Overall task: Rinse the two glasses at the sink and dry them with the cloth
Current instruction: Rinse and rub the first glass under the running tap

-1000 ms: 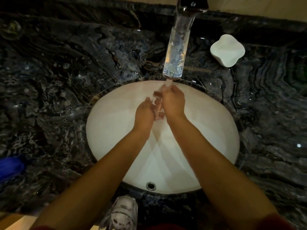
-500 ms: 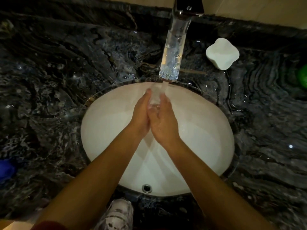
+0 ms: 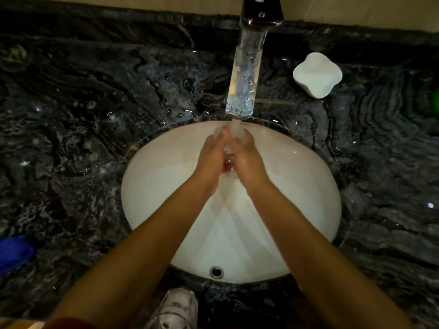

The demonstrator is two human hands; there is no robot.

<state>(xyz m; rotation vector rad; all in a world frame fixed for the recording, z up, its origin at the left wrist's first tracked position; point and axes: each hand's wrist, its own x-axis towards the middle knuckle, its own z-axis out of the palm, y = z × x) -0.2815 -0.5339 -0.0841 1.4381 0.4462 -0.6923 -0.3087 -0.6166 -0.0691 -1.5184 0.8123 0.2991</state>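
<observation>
My left hand (image 3: 211, 157) and my right hand (image 3: 247, 157) are together over the white sink (image 3: 154, 186), palms facing each other. Between them they hold a small clear glass (image 3: 229, 162), of which only a strip shows in the gap. Water from the tap (image 3: 244, 79) runs down onto the fingertips and the glass. A blue cloth (image 3: 14, 252) lies on the dark marble counter at the far left edge. No second glass is in view.
A white soap dish (image 3: 317, 74) stands on the counter right of the tap. Something green (image 3: 434, 100) shows at the right edge. The counter (image 3: 71, 138) is wet around the basin. A shoe (image 3: 175, 307) is on the floor below.
My hands have come together side by side under the stream and shifted slightly back and forth. Water keeps running.
</observation>
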